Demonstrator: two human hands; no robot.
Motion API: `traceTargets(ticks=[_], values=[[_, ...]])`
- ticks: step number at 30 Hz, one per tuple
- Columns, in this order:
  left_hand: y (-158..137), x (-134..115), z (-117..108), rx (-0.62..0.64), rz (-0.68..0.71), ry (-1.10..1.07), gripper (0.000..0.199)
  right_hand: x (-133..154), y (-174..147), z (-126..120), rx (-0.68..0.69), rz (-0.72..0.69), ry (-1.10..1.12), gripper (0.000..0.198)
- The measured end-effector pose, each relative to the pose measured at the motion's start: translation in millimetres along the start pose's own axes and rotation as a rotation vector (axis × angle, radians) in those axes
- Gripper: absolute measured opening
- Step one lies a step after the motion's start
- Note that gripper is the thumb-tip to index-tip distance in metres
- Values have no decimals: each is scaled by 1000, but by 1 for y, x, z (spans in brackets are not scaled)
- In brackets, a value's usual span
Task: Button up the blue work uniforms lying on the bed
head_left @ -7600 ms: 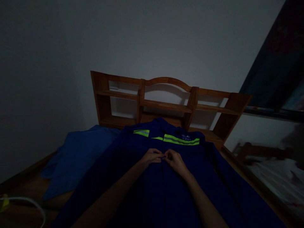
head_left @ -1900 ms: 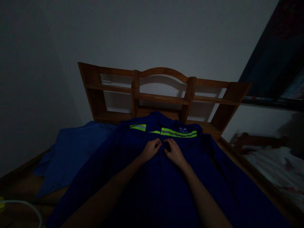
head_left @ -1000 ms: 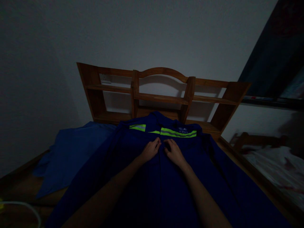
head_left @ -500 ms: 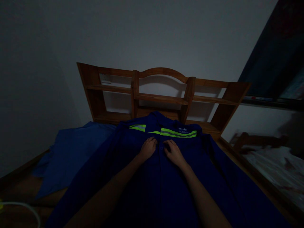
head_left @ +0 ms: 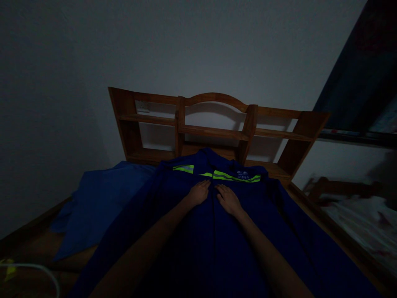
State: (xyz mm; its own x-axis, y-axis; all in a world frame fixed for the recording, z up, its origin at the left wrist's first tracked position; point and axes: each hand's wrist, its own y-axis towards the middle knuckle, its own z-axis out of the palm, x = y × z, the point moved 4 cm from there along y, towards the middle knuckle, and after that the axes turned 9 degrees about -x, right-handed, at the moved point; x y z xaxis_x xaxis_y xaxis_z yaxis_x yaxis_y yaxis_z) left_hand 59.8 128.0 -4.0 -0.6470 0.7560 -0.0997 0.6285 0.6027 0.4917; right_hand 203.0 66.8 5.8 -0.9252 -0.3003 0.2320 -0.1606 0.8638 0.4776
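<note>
A dark blue work jacket (head_left: 186, 231) lies spread out with its front up and its collar at the far end. Yellow-green reflective bands (head_left: 228, 176) cross its chest, and white lettering shows on the right side. My left hand (head_left: 199, 193) rests on the cloth just left of the front placket, fingers stretched forward below the band. On the other side of the placket, my right hand (head_left: 228, 198) lies with fingers extended on the jacket. Neither hand shows anything held. The room is dim, so fine detail at the fingertips is hard to see.
Behind the collar stands a wooden headboard with shelves (head_left: 214, 131) against the wall. A lighter blue cloth (head_left: 99, 198) lies left of the jacket. A pale curved tube (head_left: 34, 266) is at lower left, and white bedding (head_left: 366, 223) at right.
Both hands have gone from curled fingers near the placket to flatter, stretched fingers on the cloth. The whole view has shifted slightly, with the scene lying further right and lower.
</note>
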Motion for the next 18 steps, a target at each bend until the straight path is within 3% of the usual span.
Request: traceTargets(ticks=[7,10,14,16,18], values=[[9,13,5,34,-78,-103,50,-11,14,7,91,-3,-66,47],[9,6,-12,-109,-91,-86,46,-6,18,-1,45,-1,-60,45],[-6,-13,-48,-313,-141,-126,32,18,5,-34,-135,35,15,37],[-19,-24,-58,-282,-144,-268,26,39,-16,-56,-169,25,126,32],[-34,-36,-58,-94,-123,-477,21,61,-45,-75,-134,-9,230,30]])
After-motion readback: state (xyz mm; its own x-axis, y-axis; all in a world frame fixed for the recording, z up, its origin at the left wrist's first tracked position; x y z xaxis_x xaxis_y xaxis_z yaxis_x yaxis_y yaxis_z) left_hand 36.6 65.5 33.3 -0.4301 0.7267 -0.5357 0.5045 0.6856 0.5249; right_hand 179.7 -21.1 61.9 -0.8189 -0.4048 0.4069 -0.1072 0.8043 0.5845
